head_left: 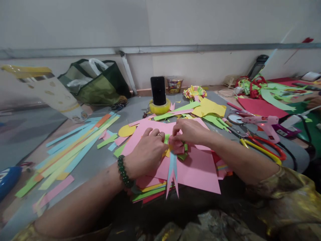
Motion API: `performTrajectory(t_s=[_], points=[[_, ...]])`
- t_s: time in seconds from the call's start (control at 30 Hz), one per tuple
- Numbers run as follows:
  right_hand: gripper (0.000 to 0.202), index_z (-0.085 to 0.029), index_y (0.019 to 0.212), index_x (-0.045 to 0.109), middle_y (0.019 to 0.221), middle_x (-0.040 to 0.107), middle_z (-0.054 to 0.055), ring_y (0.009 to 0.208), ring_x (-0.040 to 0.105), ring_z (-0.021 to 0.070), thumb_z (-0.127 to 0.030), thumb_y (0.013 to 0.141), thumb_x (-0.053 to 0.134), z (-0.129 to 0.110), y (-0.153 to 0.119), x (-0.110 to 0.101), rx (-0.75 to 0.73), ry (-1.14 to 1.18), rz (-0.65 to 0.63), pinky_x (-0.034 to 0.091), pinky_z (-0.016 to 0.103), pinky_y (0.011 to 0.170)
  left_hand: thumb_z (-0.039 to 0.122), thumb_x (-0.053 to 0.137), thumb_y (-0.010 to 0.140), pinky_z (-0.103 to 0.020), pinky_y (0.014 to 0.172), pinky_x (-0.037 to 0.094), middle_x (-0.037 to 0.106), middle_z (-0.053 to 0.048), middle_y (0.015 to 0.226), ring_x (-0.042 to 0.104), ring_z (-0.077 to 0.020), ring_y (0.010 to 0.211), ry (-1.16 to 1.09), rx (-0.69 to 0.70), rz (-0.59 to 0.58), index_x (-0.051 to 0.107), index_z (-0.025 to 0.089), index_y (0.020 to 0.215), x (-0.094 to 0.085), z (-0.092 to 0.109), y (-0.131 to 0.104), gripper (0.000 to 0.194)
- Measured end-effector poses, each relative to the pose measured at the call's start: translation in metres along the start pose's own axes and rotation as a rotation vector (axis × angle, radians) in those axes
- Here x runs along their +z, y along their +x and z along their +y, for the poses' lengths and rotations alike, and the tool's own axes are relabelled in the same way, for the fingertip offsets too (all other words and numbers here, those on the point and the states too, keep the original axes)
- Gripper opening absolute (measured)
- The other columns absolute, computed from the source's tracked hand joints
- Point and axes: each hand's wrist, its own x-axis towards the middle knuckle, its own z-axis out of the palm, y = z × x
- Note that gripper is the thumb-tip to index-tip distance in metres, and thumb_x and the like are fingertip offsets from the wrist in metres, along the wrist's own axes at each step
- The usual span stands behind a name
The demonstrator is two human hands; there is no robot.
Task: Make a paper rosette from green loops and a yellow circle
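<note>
A paper rosette (177, 148) of folded pink, green and yellow strips lies on a pink paper sheet (200, 170) in front of me. Two notched tails, a light blue one (173, 164) over a pink one, hang from it toward me. My left hand (149, 150), with a green bead bracelet at the wrist, curls its fingers on the rosette's left edge. From the upper right, my right hand (189, 132) pinches the pink folds. The fingers partly hide the rosette. Beneath the pink sheet sits a stack of coloured paper (150, 192).
Cut paper strips (80, 147) spread on the left. A phone (158, 90) stands in a tape roll (159, 107) at the back, near a finished-looking rosette (195, 92). To the right lie scissors (263, 147) and a pink glue gun (269, 124). A tilted cup (50, 90) and green bag (100, 83) stand back left.
</note>
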Motion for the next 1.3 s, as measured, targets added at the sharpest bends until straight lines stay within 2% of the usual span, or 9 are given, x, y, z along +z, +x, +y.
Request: performTrajectory(t_s=[0.17, 0.4, 0.57, 0.87, 1.1, 1.3], points=[[0.01, -0.021, 0.087, 0.078, 0.098, 0.068, 0.006, 0.088, 0.06, 0.0186, -0.025, 0.089, 0.068, -0.005, -0.002, 0.0, 0.004, -0.042, -0.01, 0.033, 0.028, 0.063, 0.012, 0.059, 0.083, -0.043, 0.085, 0.037, 0.068, -0.01, 0.086, 0.055, -0.0272, 0.089, 0.02, -0.004, -0.018, 0.077, 0.021, 0.08, -0.001, 0.001, 0.001, 0.02], [0.017, -0.021, 0.103, 0.075, 0.106, 0.068, 0.008, 0.096, 0.061, 0.0216, -0.024, 0.089, 0.066, -0.007, -0.004, 0.0, 0.018, -0.034, 0.027, 0.036, 0.028, 0.068, 0.012, 0.055, 0.086, -0.043, 0.083, 0.038, 0.068, -0.01, 0.087, 0.054, -0.0268, 0.088, 0.04, 0.004, -0.02, 0.077, 0.021, 0.086, -0.003, 0.002, 0.0, 0.024], [0.028, -0.022, 0.111, 0.072, 0.11, 0.067, 0.009, 0.1, 0.06, 0.0241, -0.033, 0.085, 0.071, -0.007, -0.003, 0.007, -0.004, -0.043, 0.041, 0.035, 0.028, 0.065, 0.012, 0.056, 0.086, -0.045, 0.087, 0.038, 0.068, -0.01, 0.088, 0.055, -0.0281, 0.091, 0.028, -0.016, -0.07, 0.078, 0.021, 0.09, -0.003, 0.002, 0.001, 0.025], [0.014, -0.02, 0.095, 0.074, 0.101, 0.067, 0.008, 0.097, 0.059, 0.022, -0.031, 0.088, 0.068, -0.009, 0.002, 0.011, 0.013, -0.069, 0.009, 0.031, 0.028, 0.063, 0.011, 0.056, 0.085, -0.045, 0.09, 0.038, 0.068, -0.011, 0.091, 0.055, -0.029, 0.095, 0.029, -0.032, -0.113, 0.078, 0.02, 0.09, -0.005, 0.004, 0.002, 0.024], [0.014, -0.02, 0.093, 0.073, 0.101, 0.066, 0.008, 0.092, 0.058, 0.0197, -0.032, 0.09, 0.067, -0.006, 0.002, 0.013, 0.009, -0.063, 0.011, 0.03, 0.028, 0.061, 0.013, 0.056, 0.087, -0.046, 0.09, 0.039, 0.068, -0.011, 0.092, 0.056, -0.0295, 0.096, 0.033, -0.026, -0.105, 0.078, 0.021, 0.088, -0.004, 0.003, 0.002, 0.023], [0.014, -0.02, 0.094, 0.072, 0.102, 0.067, 0.009, 0.096, 0.059, 0.0219, -0.032, 0.09, 0.066, -0.009, 0.001, 0.013, 0.024, -0.104, -0.018, 0.027, 0.029, 0.06, 0.013, 0.055, 0.087, -0.047, 0.089, 0.039, 0.068, -0.011, 0.09, 0.056, -0.0296, 0.094, 0.036, -0.019, -0.099, 0.078, 0.02, 0.087, -0.004, 0.004, 0.002, 0.024]])
